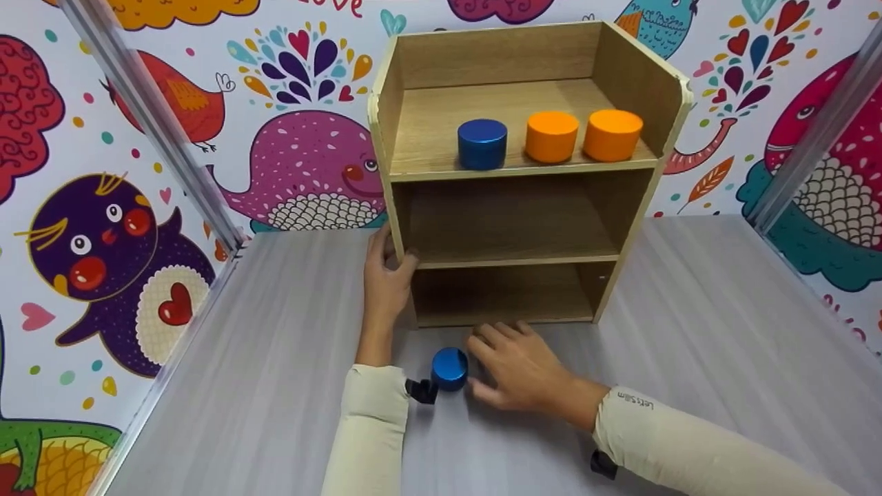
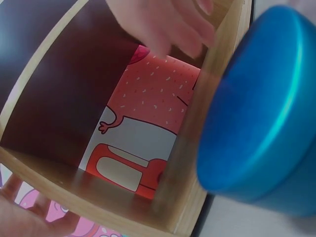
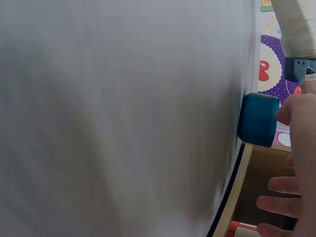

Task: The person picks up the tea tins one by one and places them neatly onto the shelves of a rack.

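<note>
A small wooden shelf with three levels stands on the table. My left hand holds its left side panel, thumb at the front edge and fingers along the outer face. In the left wrist view, fingers show beside that panel. In front of the shelf stands a shiny blue cylinder, upright on the table between my forearms. My right hand is just right of it, fingers spread and loosely bent, holding nothing. The right wrist view shows the blue cylinder near the thumb.
On the shelf's top level sit another blue cylinder and two orange ones, the left orange cylinder and the right orange cylinder. Cartoon-printed walls with metal posts enclose the grey table.
</note>
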A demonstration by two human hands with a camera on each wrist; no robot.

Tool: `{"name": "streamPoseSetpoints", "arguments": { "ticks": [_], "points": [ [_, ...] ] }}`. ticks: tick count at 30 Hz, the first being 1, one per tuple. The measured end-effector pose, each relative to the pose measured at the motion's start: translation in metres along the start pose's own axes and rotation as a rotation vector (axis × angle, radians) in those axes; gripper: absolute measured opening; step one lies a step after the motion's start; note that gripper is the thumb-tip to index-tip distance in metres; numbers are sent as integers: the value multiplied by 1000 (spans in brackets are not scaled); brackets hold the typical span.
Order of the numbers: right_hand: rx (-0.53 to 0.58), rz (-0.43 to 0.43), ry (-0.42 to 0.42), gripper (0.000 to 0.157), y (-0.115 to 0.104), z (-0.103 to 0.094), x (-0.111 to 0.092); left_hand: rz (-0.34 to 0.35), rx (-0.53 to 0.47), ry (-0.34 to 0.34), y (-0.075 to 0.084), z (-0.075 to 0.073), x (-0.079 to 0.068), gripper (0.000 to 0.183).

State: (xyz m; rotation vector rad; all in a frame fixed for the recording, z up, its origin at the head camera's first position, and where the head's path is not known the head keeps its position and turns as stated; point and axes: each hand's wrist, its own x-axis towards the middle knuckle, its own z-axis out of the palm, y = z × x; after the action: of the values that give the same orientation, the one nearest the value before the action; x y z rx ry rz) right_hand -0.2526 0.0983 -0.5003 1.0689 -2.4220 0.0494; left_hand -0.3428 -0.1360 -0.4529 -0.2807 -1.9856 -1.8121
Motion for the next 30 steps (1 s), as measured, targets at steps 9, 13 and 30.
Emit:
{"name": "streamPoseSetpoints", "arguments": {
  "ticks": [9,13,30],
  "points": [
    [34,-11,-44,57,-10,7,5,-19,-7,9,6,2,-1,61],
    [39,-19,-52,58,-13,8,8,-29,0,8,26,3,-7,60],
    [24,-37,-90,61,-15,15,12,-17,13,7,1,0,0,62]
  ]
}}
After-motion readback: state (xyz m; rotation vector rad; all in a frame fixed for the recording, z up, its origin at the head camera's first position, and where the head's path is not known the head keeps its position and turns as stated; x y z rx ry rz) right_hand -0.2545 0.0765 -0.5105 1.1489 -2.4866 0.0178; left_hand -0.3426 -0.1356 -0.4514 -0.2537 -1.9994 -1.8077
